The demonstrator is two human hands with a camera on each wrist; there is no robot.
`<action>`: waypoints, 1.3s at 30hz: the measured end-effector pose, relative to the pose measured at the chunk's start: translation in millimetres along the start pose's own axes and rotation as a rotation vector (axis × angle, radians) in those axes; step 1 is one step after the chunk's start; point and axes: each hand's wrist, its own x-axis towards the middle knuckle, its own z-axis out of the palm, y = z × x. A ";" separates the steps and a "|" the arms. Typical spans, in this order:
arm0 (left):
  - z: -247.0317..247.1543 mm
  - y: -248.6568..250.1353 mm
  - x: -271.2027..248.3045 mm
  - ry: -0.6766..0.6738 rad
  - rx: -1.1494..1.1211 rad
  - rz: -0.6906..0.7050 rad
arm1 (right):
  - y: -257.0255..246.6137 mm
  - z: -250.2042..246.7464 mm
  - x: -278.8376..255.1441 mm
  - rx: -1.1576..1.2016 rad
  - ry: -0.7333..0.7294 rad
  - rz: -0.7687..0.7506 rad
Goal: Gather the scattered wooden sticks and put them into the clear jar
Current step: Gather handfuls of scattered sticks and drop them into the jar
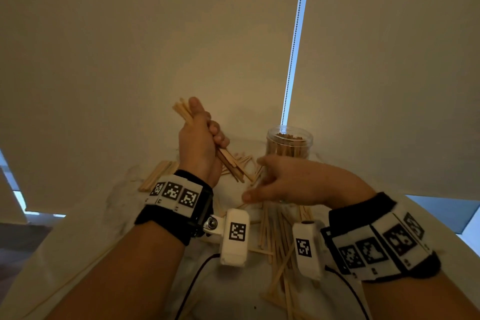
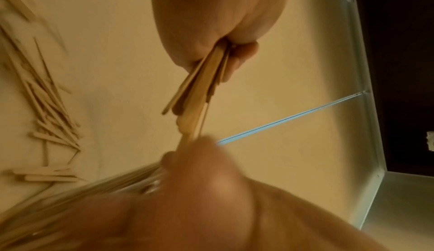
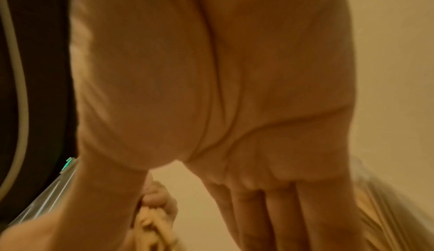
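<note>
Near the bottom centre of the head view, loose sticks (image 1: 279, 249) lie scattered on the white table (image 1: 145, 205) between the two wrists, most running roughly up the frame. Just above them, right of centre, the right hand (image 1: 298, 182) reaches leftward, fingers extended and relaxed; it appears to hold nothing, though it covers the lower wall of the clear jar (image 1: 289, 143), so contact there cannot be told. Left of centre and higher, the left hand (image 1: 200, 143) is closed in a fist around a bundle of sticks (image 1: 231, 161). The bundle's long axis is diagonal, upper ends toward upper left, lower ends pointing down-right toward the right hand. The jar stands upright beyond, already holding upright sticks, its open mouth to the right of the bundle. Judged: the bundle must swing upright and travel rightward over the mouth; the right hand is nearer the jar.
</note>
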 end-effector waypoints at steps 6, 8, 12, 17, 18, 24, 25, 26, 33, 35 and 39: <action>11.7 -10.1 -4.4 0.004 -0.163 -0.096 | -9.8 21.6 17.0 0.361 0.125 -0.040; 16.7 -16.8 -12.6 -0.063 -0.119 -0.118 | -7.1 21.2 21.9 0.307 0.276 -0.028; 21.5 -27.1 -24.4 -0.217 0.053 -0.115 | 0.9 18.8 24.6 0.169 0.491 -0.100; 20.4 -24.9 -26.9 -0.330 0.169 -0.151 | 9.5 18.9 32.7 -0.136 0.597 -0.115; 20.5 -23.1 -27.0 -0.332 0.180 -0.164 | 13.2 18.3 35.1 -0.184 0.591 -0.099; 4.7 4.6 -3.5 -0.034 0.045 -0.171 | 30.7 3.3 26.2 -0.342 0.397 -0.051; 1.0 9.5 0.0 -0.013 0.052 -0.211 | 30.4 1.5 24.9 -0.362 0.378 -0.070; -1.5 11.8 1.5 -0.029 0.086 -0.273 | 28.7 1.3 24.9 -0.375 0.372 -0.088; 6.8 -1.4 -21.6 -0.330 0.596 -0.527 | 28.9 11.1 34.7 -0.448 0.428 -0.022; 5.6 -2.6 -23.6 -0.371 0.714 -0.533 | 34.3 10.3 34.9 -0.457 0.377 0.048; -4.2 -9.2 -18.2 -0.473 0.982 -0.373 | 34.2 16.6 37.3 -0.384 0.257 0.097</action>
